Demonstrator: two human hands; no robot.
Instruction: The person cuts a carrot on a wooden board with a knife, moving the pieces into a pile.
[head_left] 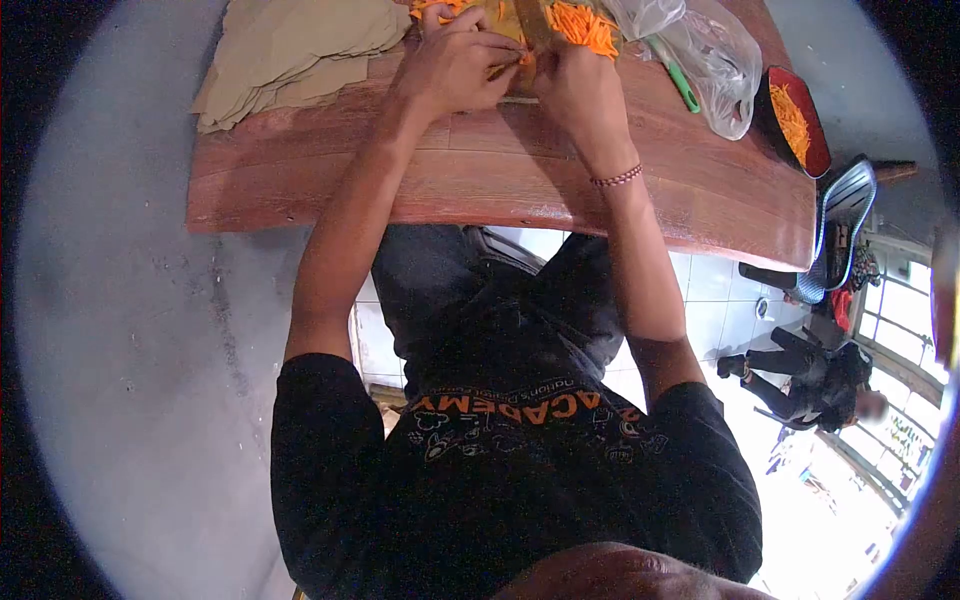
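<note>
At the table's far edge my right hand (pixel 583 92) is wrapped around a knife (pixel 532 22), whose blade points away from me. My left hand (pixel 463 66) is closed beside the blade, its fingertips pinching a small orange piece of carrot (pixel 525 58). Under both hands lies a yellowish cutting board (pixel 505 22), partly cut off by the top of the view. Shredded carrot (pixel 585 28) is heaped to the right of the knife, and more shows behind my left hand.
A stack of brown paper sheets (pixel 300 50) lies left on the wooden table (pixel 480 175). On the right are a clear plastic bag (pixel 725 75), a green-handled tool (pixel 684 87) and a bowl (pixel 818 140) of shredded carrot. A chair (pixel 850 200) and another person (pixel 815 380) are farther right.
</note>
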